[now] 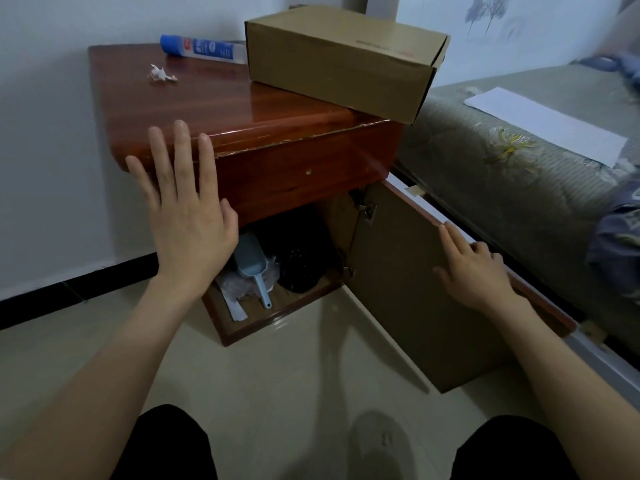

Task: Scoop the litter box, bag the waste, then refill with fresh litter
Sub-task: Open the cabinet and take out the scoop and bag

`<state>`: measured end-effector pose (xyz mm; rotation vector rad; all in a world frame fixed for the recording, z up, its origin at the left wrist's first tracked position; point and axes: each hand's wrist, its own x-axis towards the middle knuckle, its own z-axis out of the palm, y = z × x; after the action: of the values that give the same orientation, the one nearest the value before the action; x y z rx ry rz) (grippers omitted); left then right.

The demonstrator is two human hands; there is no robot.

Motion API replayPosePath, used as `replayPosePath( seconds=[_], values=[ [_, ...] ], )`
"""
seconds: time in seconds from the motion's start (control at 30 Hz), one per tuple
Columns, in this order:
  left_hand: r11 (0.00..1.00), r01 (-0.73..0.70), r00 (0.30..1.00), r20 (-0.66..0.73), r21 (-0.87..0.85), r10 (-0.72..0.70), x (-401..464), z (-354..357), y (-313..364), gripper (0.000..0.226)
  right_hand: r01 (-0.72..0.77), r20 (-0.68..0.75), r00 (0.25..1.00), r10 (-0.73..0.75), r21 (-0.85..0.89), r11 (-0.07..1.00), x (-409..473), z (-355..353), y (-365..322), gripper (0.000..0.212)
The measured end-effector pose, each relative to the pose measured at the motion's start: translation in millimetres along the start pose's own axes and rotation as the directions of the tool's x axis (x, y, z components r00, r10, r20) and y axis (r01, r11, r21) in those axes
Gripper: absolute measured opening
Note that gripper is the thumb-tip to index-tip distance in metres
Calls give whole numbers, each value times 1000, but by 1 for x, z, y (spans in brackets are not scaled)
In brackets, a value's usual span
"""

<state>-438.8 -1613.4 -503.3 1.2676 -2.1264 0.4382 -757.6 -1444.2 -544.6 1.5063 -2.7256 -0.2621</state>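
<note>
The reddish wooden bedside cabinet point(277, 174) stands with its lower compartment open, its door point(408, 292) swung out to the right toward the bed. Inside that compartment a pale blue litter scoop point(254, 263) lies near the front edge, handle pointing outward, resting on a crumpled clear plastic bag point(239, 282). Just right of the scoop sits a dark, speckled object point(301, 265), too shadowed to identify. A white strip of paper point(235, 308) lies at the compartment's front left corner. No litter box shows in the view.

The left hand point(188, 216) is spread flat with straight fingers in front of the cabinet's left front corner, holding nothing; whether it touches the wood cannot be told. The right hand point(474, 268) rests on the door's upper edge, index finger extended along it and the others loosely bent, gripping nothing.

On the cabinet top a closed cardboard box point(343, 60) overhangs the right front corner; a blue-and-white tube point(204, 47) lies at the back edge and a crumpled white scrap point(161, 75) near the back left. A mattress point(519, 174) with a white sheet of paper point(550, 123) on it flanks the cabinet on the right.
</note>
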Motion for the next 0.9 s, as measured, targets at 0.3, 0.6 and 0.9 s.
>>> replayPosePath(
  seconds=[0.3,0.6,0.9],
  values=[
    [1000,17,1000,-7,22,-16,1,4,3,72,-117,-136,983,124,54,992,14,15,-2,76],
    [999,-12,999,52,-35,13,-32,26,16,69,225,-173,964,-204,110,968,27,25,-60,70],
    [975,-214,881,418,-68,222,-142,135,10,65,499,-7,862,-506,184,847,50,107,-148,64]
  ],
)
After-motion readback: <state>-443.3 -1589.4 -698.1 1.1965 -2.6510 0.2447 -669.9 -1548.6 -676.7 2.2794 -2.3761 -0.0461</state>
